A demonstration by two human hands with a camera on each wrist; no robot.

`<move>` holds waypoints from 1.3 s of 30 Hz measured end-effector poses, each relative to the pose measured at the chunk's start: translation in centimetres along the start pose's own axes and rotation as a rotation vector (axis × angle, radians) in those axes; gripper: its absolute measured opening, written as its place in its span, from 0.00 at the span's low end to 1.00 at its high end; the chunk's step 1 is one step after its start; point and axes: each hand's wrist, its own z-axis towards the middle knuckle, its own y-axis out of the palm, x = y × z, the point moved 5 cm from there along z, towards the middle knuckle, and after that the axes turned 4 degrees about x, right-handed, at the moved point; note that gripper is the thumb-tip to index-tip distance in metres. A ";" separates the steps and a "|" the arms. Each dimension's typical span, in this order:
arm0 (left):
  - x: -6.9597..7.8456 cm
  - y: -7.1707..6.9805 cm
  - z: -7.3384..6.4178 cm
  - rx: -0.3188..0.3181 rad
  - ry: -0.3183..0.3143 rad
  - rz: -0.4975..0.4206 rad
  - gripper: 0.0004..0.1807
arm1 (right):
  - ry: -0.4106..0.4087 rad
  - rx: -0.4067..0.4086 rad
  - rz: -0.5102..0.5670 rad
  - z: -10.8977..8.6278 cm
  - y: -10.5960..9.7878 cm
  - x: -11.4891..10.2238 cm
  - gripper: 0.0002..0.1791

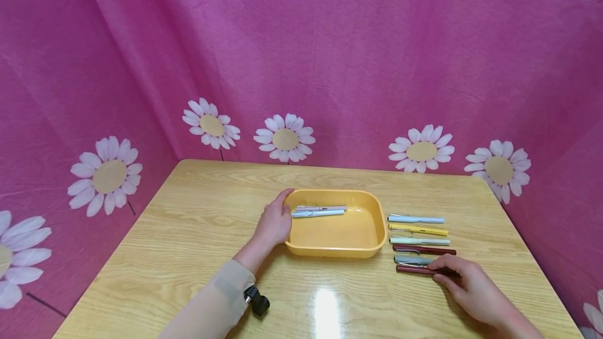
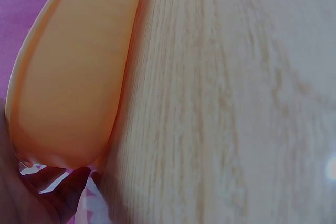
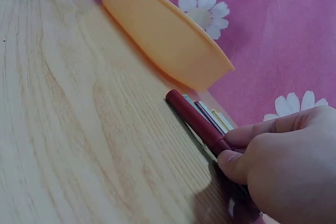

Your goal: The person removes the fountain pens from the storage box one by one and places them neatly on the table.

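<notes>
A yellow-orange plastic tray (image 1: pixel 330 252) stands on the table, and my left hand (image 1: pixel 277 221) grips it by its left end. In the left wrist view, the fingers (image 2: pixel 71 190) bend round that end of the tray. Inside lie a white pen (image 1: pixel 320 213) and a pale pink pen (image 1: pixel 332 208). My right hand (image 1: pixel 473 286) pinches a dark red pen (image 3: pixel 194 119) between thumb and fingers, at the near end of a row of pens. Right behind it lies a grey-green pen (image 1: pixel 405 259), partly covered by the fingers in the head view.
Farther along the row, right of the tray, are another dark red pen (image 1: pixel 424 250), a pale green pen (image 1: pixel 419 241), a yellow pen (image 1: pixel 419 229) and a light blue pen (image 1: pixel 416 219). A magenta flowered curtain (image 1: pixel 330 67) surrounds the wooden table (image 1: pixel 188 234).
</notes>
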 end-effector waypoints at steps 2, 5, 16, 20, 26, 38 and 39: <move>0.0 0.0 0.0 -0.001 0.002 -0.003 0.27 | 0.013 -0.001 -0.015 0.1 0.0 0.1 0.21; 0.0 0.0 0.0 -0.003 0.000 -0.003 0.27 | 0.026 -0.006 -0.036 0.2 0.0 0.1 0.21; 0.0 0.0 0.1 -0.007 -0.007 0.003 0.27 | -0.075 0.053 -0.063 0.0 -0.1 -0.4 0.25; -0.1 0.0 0.1 -0.005 -0.002 0.012 0.27 | -0.156 0.116 -0.041 0.1 -0.4 -1.2 0.26; -0.2 0.1 0.0 -0.012 -0.006 0.003 0.27 | -0.231 0.170 -0.045 0.7 -1.1 -2.7 0.25; 0.1 0.0 0.0 -0.007 0.012 -0.006 0.27 | -0.282 0.191 -0.067 2.7 -1.8 -5.3 0.25; 0.1 -0.1 -0.1 -0.007 0.017 -0.004 0.27 | -0.290 0.191 -0.065 2.9 -1.8 -5.5 0.25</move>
